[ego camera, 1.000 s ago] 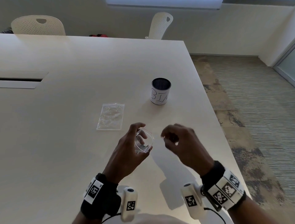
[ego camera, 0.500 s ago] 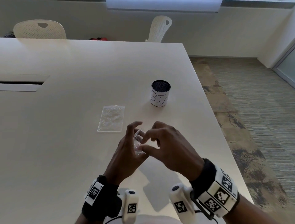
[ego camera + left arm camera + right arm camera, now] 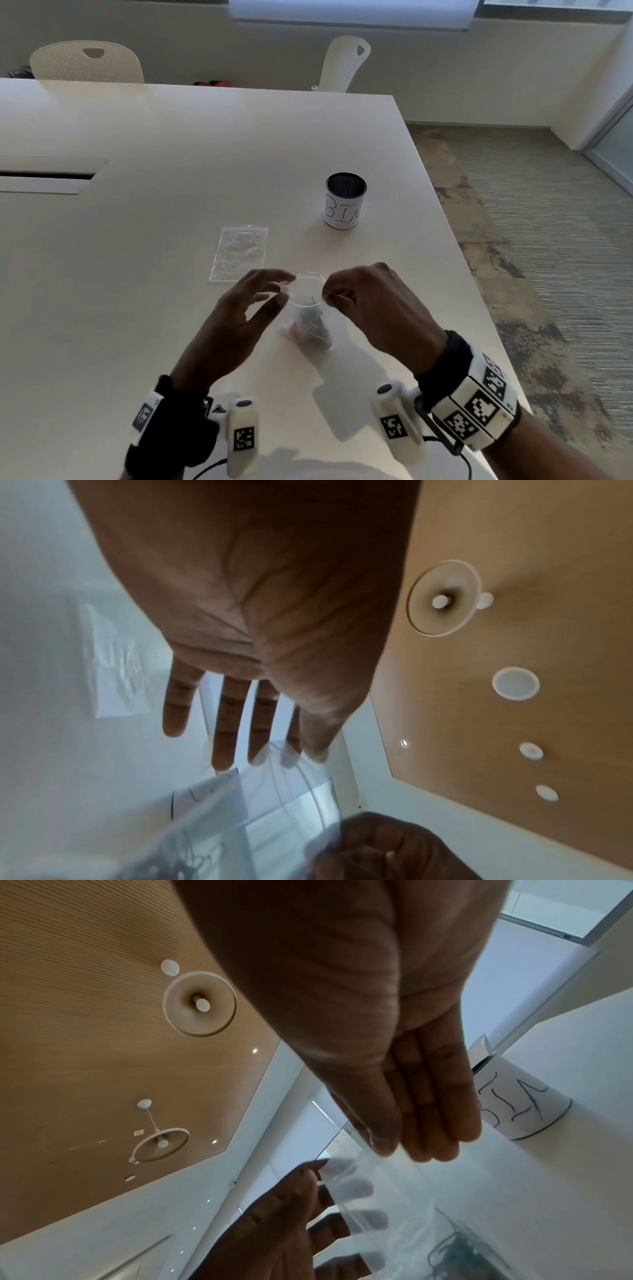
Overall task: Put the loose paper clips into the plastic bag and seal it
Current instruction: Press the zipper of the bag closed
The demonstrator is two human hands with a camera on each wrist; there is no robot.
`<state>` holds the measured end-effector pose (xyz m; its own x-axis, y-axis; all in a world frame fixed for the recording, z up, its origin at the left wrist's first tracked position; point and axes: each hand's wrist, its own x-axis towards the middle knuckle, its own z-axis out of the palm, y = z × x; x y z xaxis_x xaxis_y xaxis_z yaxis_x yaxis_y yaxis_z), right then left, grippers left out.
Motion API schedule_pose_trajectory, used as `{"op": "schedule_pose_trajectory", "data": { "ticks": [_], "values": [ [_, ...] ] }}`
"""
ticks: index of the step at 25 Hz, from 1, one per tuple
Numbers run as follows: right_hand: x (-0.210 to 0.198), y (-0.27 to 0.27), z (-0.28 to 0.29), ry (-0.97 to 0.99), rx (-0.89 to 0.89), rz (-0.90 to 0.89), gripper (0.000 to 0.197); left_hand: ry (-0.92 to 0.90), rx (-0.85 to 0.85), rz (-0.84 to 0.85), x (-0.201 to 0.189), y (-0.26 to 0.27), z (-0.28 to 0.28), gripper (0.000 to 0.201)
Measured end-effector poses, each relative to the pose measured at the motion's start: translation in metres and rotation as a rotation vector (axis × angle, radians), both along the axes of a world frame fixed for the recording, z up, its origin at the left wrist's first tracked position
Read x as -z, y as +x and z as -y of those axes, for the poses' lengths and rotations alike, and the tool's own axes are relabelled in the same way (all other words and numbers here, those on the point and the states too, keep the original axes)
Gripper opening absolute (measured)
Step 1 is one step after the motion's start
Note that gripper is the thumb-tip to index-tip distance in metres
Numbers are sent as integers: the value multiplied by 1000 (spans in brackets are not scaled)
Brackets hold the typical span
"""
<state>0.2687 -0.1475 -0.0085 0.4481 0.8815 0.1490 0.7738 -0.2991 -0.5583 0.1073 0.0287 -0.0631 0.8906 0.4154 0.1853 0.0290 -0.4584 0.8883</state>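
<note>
- The plastic bag [image 3: 307, 313] hangs between both hands, mouth held open, paper clips [image 3: 310, 329] piled at its bottom on the worktop [image 3: 171, 171]
- Left hand [image 3: 239, 318] and right hand [image 3: 373, 308] each pinch the rim
- A second bag [image 3: 239, 253] lies beyond the left hand; a labelled cup [image 3: 345, 200] stands beyond the right

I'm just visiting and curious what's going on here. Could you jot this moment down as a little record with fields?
Activity: a person holds a small clear bag open above a white table
Left hand: pinches the left side of the bag's mouth
Right hand: pinches the right side
Bag contents: coloured paper clips at the bottom
Bag mouth: open, not sealed
Also on table: a second clear bag lying flat; a cup with handwritten letters
</note>
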Motion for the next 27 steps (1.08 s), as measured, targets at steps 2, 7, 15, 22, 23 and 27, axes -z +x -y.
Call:
{"op": "schedule_pose_trajectory", "data": {
  "ticks": [2, 7, 15, 22, 23, 27],
  "values": [
    [-2, 6, 2, 27, -28, -24, 8, 138, 12, -4, -4, -2, -6, 23],
    [-5, 20, 9, 48, -86, -36, 7, 316, 118, -37, -14, -1, -10, 11],
    [-4, 23, 31, 69, -104, -136, 7, 147, 0, 57, -27, 9, 19, 17],
    [26, 22, 31, 207, 98, -624, 24, -250, -67, -48, -7, 21, 33, 31],
    [29, 22, 31, 206, 115, -634, 26, -277, -76, -53, -5, 24, 36, 29],
    [31, 24, 33, 213, 116, -652, 24, -399, -93, -73, -3, 35, 40, 26]
  ]
}}
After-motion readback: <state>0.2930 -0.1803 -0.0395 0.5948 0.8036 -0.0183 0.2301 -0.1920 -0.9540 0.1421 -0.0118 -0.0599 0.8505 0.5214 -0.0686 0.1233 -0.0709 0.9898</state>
